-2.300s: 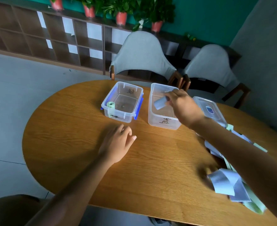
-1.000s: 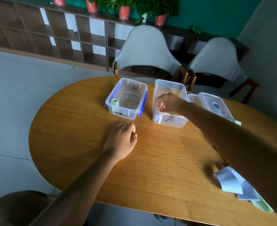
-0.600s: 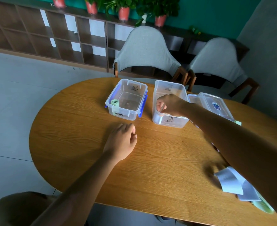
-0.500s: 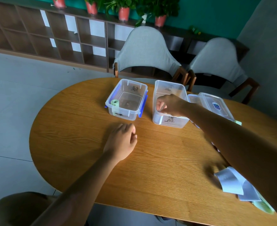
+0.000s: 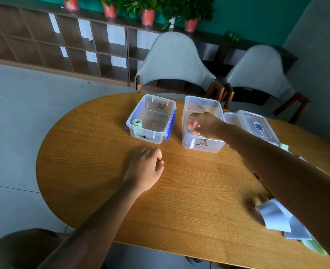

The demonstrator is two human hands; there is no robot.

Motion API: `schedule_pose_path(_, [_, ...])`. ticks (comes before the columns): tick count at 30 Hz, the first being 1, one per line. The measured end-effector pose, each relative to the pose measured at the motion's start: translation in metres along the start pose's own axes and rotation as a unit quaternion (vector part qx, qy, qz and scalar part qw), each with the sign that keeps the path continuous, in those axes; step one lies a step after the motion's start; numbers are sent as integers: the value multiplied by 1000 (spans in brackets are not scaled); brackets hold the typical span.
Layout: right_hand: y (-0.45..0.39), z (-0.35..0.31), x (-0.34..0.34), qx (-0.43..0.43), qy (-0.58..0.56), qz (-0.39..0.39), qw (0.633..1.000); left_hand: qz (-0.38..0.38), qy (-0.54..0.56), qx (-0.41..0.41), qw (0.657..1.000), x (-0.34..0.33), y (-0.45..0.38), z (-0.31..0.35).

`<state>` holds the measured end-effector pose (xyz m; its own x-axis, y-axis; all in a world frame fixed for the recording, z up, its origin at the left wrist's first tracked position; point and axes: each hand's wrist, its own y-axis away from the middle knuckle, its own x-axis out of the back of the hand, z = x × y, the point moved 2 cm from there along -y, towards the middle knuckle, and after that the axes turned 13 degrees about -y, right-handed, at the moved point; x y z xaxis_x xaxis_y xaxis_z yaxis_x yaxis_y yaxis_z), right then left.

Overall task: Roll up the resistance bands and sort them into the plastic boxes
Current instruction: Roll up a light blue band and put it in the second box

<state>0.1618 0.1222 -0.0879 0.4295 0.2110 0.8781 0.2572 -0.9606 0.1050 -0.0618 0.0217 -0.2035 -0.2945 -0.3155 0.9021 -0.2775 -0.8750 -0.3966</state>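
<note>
- The right hand [image 5: 205,125] reaches down into the clear plastic box [image 5: 208,146] on the right, fingers curled and pinching a rolled pale-blue band [image 5: 189,131] at that box's near left corner.
- The left hand [image 5: 144,168] rests on the wooden table [image 5: 102,152], fingers loosely curled, grasping nothing.
- Just beyond the left hand sits a second clear box with blue latches [image 5: 170,125]; a rolled green band [image 5: 138,122] stands in its near left corner.
- To the right of the right hand lie transparent lids [image 5: 257,127], smooth and rectangular.
- Under the right forearm, near the table's edge, lie loose flat bands [image 5: 276,218], pale blue over green.
- The table is oval with a visible wood grain; both boxes carry handwritten black marks.
</note>
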Motion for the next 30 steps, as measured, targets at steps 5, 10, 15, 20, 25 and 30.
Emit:
schedule_pose_path(5, [0,-1,-2,-1,12,9,1000,-1,-2,2,1000,0,0,0])
schedule_pose_path(10, [-2,1,-5,0,39,31,999,-3,-3,1,1000,0,0,1])
schedule_pose_path(15, [-4,-1,-7,2,66,46,997,-3,-7,5,1000,1,0,1])
schedule_pose_path(20, [-4,-1,-3,2,65,62,996,-6,-4,6,1000,0,-1,0])
schedule_pose_path(25, [4,-2,15,3,22,78,997,0,4,1,1000,2,0,0])
schedule_pose_path(30, [24,-1,43,9,-32,107,994,3,2,-4,1000,0,1,-1])
